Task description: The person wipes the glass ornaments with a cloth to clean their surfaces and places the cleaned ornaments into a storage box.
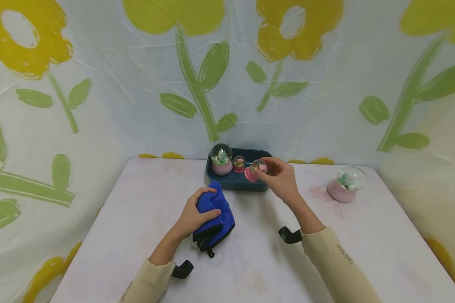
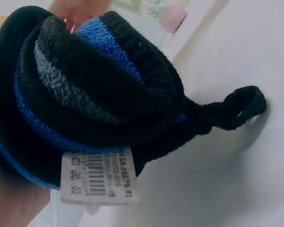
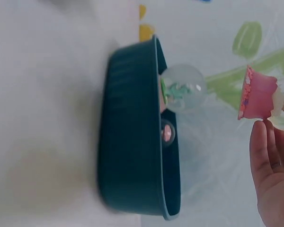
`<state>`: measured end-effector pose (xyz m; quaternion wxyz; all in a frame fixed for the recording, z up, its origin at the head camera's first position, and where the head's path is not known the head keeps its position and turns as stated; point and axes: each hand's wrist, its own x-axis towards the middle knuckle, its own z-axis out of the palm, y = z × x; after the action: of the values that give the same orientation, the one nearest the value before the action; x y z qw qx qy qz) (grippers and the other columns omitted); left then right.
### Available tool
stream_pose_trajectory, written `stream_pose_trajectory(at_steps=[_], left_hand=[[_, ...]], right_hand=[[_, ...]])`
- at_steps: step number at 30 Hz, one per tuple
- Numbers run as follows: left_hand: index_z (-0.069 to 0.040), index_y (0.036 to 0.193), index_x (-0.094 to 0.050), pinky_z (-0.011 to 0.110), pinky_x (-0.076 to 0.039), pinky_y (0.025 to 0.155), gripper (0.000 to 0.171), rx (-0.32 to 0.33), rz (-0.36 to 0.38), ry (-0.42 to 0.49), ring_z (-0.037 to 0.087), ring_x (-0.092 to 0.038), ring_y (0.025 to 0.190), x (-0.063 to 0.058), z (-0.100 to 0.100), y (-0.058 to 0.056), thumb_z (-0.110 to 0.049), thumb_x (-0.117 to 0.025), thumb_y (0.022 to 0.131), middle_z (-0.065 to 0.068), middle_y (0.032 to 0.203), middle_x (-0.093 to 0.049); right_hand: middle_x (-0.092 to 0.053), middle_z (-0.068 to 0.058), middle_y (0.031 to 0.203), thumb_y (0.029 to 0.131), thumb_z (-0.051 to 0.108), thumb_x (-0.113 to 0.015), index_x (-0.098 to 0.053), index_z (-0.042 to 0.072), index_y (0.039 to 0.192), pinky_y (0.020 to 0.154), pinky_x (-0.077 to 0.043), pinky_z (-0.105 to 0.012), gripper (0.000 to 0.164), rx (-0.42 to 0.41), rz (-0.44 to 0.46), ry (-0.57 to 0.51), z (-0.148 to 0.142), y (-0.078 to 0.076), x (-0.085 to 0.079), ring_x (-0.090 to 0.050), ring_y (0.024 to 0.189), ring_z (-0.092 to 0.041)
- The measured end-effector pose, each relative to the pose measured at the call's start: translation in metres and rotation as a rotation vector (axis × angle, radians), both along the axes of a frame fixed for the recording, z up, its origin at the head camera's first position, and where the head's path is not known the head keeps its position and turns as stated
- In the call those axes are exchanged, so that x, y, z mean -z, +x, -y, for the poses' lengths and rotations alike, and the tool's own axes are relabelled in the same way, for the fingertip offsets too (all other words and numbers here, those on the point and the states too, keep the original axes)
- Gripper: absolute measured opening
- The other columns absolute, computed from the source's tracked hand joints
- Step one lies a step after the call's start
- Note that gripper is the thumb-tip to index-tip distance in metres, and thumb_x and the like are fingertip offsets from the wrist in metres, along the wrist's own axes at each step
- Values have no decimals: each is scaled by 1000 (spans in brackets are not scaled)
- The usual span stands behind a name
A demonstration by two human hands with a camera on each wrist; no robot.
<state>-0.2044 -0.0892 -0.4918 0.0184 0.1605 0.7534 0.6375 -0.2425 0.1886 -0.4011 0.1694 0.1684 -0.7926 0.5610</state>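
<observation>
Cloth point(image 1: 217, 212), blue with black edging and folded thick, fills the left hand point(image 1: 192, 214): the fingers curl over its far side, the thumb lies across its near side, and the grasp spans the bundle's width. A white label point(image 2: 99, 177) and a black loop point(image 2: 259, 101) stick out of it in the left-wrist view. Whether the bundle touches the table point(image 1: 258, 256) I cannot tell.

The right hand point(image 1: 282, 181) has a narrow hold — thumb and fingertips pinch the clear dome of a small pink-based globe point(image 1: 251, 174). That globe is tilted, held up over the right part of the tray point(image 1: 239, 183) and apart from its rim.

Counted up, there are four globes: the one in the pinch, two in the tray, one on the table. Inside the tray, a large globe point(image 1: 221, 167) stands at the left end, with a small globe point(image 1: 239, 165) just beside it. Another large globe point(image 1: 343, 189) sits tilted on the table, well to the right. One tray, one cloth — and two pale sleeves point(image 1: 337, 265), with a black device point(image 1: 289, 235) at each cuff.
</observation>
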Motion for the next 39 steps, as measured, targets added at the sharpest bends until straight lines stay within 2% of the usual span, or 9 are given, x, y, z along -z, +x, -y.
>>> stream_pose_trajectory(at_steps=[5, 8, 12, 16, 21, 27, 31, 36, 39], left_hand=[[-33, 127, -54, 53, -44, 92, 54, 9, 2, -4, 33, -49, 116, -1, 2, 1, -24, -79, 80, 5, 137, -46], [-32, 128, -53, 53, -43, 92, 54, 25, 2, -8, 33, -49, 117, -3, 3, 2, -24, -79, 81, 4, 139, -44], [-32, 128, -53, 54, -43, 93, 53, 20, -2, -14, 33, -49, 118, -6, 3, 1, -25, -79, 82, 4, 140, -44], [-33, 126, -53, 54, -43, 93, 53, 10, 8, -22, 33, -49, 117, -7, 3, 0, -26, -80, 80, 4, 139, -45], [-32, 128, -53, 54, -44, 93, 54, 12, -10, -21, 33, -49, 118, -5, -1, -3, -30, -79, 81, 5, 140, -44], [-28, 129, -52, 54, -44, 92, 54, 17, 6, -12, 36, -48, 119, -4, -4, 2, -29, -78, 82, 9, 141, -42], [-30, 128, -53, 55, -44, 92, 52, -6, 17, -14, 35, -49, 118, -4, -3, 4, -28, -78, 82, 8, 141, -43], [-32, 128, -53, 55, -44, 93, 52, -9, 37, -19, 34, -48, 118, 0, -3, 7, -25, -77, 83, 6, 141, -43], [-29, 131, -51, 55, -42, 94, 55, 5, 50, -24, 34, -47, 121, -2, -5, 4, -23, -77, 83, 7, 144, -41]], right_hand=[[-62, -13, 99, 83, 23, -78, -65, 1, 119, 65, -48, -21, 44, 33, 114, 3, -8, -35, 12, -54, 84, -22], [-60, -11, 104, 82, 30, -80, -65, 4, 120, 65, -48, -22, 48, 51, 172, 12, -9, -50, 10, -55, 88, -24], [-59, -12, 109, 82, 32, -79, -63, 4, 123, 69, -51, -24, 52, 50, 213, 34, -6, -71, 6, -57, 93, -28], [-58, -15, 114, 83, 33, -78, -61, 2, 126, 75, -54, -34, 56, 57, 247, 87, -2, -89, 5, -58, 98, -29], [-59, -17, 116, 83, 31, -78, -61, 1, 126, 85, -50, -44, 56, 112, 269, 142, -3, -108, 9, -55, 105, -30], [-58, -19, 115, 83, 26, -78, -58, -2, 128, 88, -47, -42, 57, 133, 358, 130, -5, -118, 25, -52, 104, -31], [-58, -19, 117, 82, 29, -78, -57, -2, 128, 89, -47, -43, 59, 145, 386, 119, -2, -122, 34, -54, 105, -30], [-58, -19, 120, 82, 27, -78, -56, -3, 129, 93, -46, -45, 60, 162, 455, 61, 1, -122, 42, -56, 107, -31], [-57, -19, 121, 83, 25, -78, -55, -2, 130, 93, -47, -43, 59, 171, 488, 65, 2, -126, 41, -56, 107, -31]])
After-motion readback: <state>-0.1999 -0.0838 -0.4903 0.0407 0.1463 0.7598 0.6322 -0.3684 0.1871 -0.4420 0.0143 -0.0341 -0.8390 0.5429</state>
